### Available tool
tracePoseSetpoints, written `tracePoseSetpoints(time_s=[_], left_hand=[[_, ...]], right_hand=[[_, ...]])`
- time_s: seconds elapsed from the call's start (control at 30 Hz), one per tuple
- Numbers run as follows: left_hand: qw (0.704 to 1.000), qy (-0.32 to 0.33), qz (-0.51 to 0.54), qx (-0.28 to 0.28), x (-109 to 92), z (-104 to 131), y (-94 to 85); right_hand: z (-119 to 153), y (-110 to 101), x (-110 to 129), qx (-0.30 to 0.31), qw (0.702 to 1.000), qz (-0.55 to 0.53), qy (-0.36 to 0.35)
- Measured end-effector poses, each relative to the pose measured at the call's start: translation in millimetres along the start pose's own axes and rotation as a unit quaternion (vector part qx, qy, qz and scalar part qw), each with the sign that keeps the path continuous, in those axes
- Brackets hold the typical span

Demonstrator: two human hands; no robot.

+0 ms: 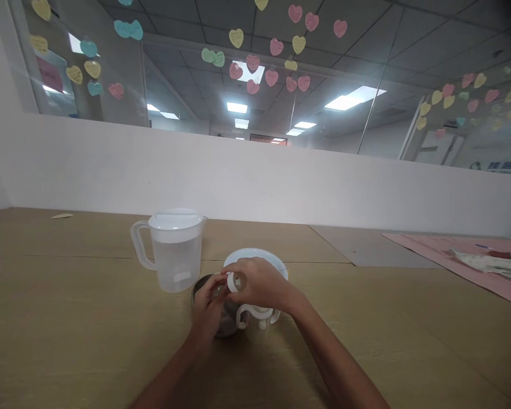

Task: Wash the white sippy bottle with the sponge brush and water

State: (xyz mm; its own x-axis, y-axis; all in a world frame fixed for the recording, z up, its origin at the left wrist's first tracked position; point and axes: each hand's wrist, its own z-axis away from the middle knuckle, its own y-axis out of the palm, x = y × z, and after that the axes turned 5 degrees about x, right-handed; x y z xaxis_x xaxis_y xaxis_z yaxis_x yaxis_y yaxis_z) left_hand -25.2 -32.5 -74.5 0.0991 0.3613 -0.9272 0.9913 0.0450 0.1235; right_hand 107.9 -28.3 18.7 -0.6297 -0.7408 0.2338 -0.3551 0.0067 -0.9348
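My right hand (pixel 264 282), fingers closed, holds a small white ring-shaped bottle cap (pixel 231 282) with a clear part showing inside it. Close against it, my left hand (pixel 206 307) has its fingers curled together over a round metal bowl (pixel 229 326). A small shiny clear bit shows at the left fingertips; I cannot make out what it is. Below my right hand stands a small clear bottle with two curved white handles (pixel 241 316), its upper part partly covered. Behind the hands lies a white plate (pixel 255 251), partly hidden by my right hand.
A translucent white lidded pitcher (pixel 176 258) stands left of the bowl, handle to the left. On the right a pink cloth (pixel 434 253) carries a whitish crumpled cloth (pixel 489 264). A low white wall (pixel 255 187) borders the wooden tabletop (pixel 89 318), with heart-shaped notes on glass above.
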Motion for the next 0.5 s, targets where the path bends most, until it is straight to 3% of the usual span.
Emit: tracePoseSetpoints(time_s=[0.27, 0.5], left_hand=[[0.994, -0.045, 0.098, 0.006, -1.4, -0.5, 4.2], [0.994, -0.053, 0.091, 0.006, -0.4, 1.9, 7.4]], right_hand=[[1.8, -0.8, 5.9, 0.003, 0.998, 0.005, 0.062], [4.6, -8.9, 9.9, -0.020, 0.991, -0.017, 0.132]])
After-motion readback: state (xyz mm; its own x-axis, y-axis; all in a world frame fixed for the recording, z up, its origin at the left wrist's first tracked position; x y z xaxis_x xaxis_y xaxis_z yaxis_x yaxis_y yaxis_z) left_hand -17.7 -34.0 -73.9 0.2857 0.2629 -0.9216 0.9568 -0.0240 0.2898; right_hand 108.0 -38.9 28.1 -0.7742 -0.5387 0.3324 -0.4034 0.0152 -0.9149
